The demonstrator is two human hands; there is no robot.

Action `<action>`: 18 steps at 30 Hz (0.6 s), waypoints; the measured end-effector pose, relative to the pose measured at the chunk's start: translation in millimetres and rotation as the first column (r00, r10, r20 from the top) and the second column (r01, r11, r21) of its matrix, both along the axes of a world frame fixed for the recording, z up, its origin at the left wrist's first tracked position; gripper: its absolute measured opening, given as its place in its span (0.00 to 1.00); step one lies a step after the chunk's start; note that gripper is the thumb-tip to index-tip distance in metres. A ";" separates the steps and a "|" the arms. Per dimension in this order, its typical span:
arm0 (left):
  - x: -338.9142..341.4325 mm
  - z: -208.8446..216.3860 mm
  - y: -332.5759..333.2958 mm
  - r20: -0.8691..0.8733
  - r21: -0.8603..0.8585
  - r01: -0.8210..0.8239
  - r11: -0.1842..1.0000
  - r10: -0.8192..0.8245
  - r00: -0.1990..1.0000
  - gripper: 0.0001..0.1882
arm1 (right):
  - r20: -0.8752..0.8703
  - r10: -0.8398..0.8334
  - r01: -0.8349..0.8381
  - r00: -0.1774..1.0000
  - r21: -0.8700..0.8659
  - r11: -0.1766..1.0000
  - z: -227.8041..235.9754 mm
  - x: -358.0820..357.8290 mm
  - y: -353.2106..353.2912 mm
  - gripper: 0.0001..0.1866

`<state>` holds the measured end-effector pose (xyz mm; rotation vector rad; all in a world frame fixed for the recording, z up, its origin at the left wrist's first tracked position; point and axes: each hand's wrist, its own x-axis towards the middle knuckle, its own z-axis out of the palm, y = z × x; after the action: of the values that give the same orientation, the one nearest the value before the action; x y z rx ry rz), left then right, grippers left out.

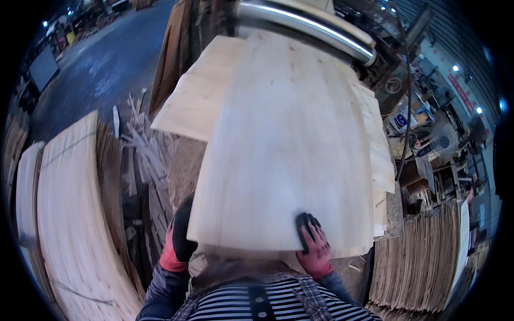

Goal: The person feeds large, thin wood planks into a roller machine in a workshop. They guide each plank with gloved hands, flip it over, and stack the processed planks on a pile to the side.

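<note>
A large pale wood veneer sheet (pixel 284 144) stretches in front of me, blurred by motion, its far end reaching a shiny metal roller (pixel 308 27). My right hand (pixel 313 243), in a red and black glove, lies over the near edge with its fingers stretched out on the top face. Beside the near left corner is my left hand (pixel 179 235), in the same kind of glove; the fingers are hidden, so its grip does not show. More veneer sheets (pixel 206 88) lie beneath the top one and stick out on the left and right.
Tall stacks of veneer stand on the left (pixel 75 203) and right (pixel 417 257). Wood scraps (pixel 144 150) litter the floor left of the work surface (pixel 182 166). A white bucket (pixel 399 122) and machine parts crowd the right side. Blue-grey floor (pixel 107 69) extends at the far left.
</note>
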<state>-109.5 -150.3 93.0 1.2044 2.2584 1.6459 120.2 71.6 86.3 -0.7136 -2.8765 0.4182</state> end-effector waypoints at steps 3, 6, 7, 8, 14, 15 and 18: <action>3.8 -83.5 -13.0 0.066 -0.228 -0.088 0.970 0.106 0.992 0.33 | -0.008 0.014 -0.014 1.000 0.042 0.999 -5.7 -49.2 40.7 0.35; 31.4 -91.9 0.3 0.109 -0.356 -0.087 0.931 0.133 0.985 0.37 | -0.046 0.016 -0.011 0.999 0.106 0.994 -20.4 -83.6 82.3 0.36; 38.1 -95.2 4.2 0.067 -0.386 -0.111 0.916 0.148 0.987 0.38 | -0.081 0.014 -0.004 0.997 0.111 0.994 -28.6 -95.9 96.8 0.35; 44.0 -97.9 8.8 0.025 -0.415 -0.139 0.899 0.164 0.986 0.39 | -0.116 0.013 0.001 0.993 0.116 0.993 -33.1 -108.6 109.8 0.35; 35.1 -107.7 15.2 0.081 -0.472 -0.188 0.861 0.255 0.963 0.41 | -0.188 -0.031 0.062 0.982 0.161 0.985 -54.1 -191.7 170.0 0.33; 33.0 -106.4 16.4 0.064 -0.469 -0.193 0.862 0.251 0.966 0.40 | -0.238 -0.041 0.083 0.970 0.171 0.982 -59.8 -203.7 186.5 0.33; 25.0 -95.5 23.4 0.221 -0.397 -0.185 0.899 0.289 0.932 0.36 | -0.175 -0.145 0.197 0.974 0.331 0.923 -55.7 -235.1 218.1 0.33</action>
<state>-84.5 -127.0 -2.5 0.5897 2.4552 1.2649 -114.9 289.7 30.6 -0.8204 -2.6181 -0.0601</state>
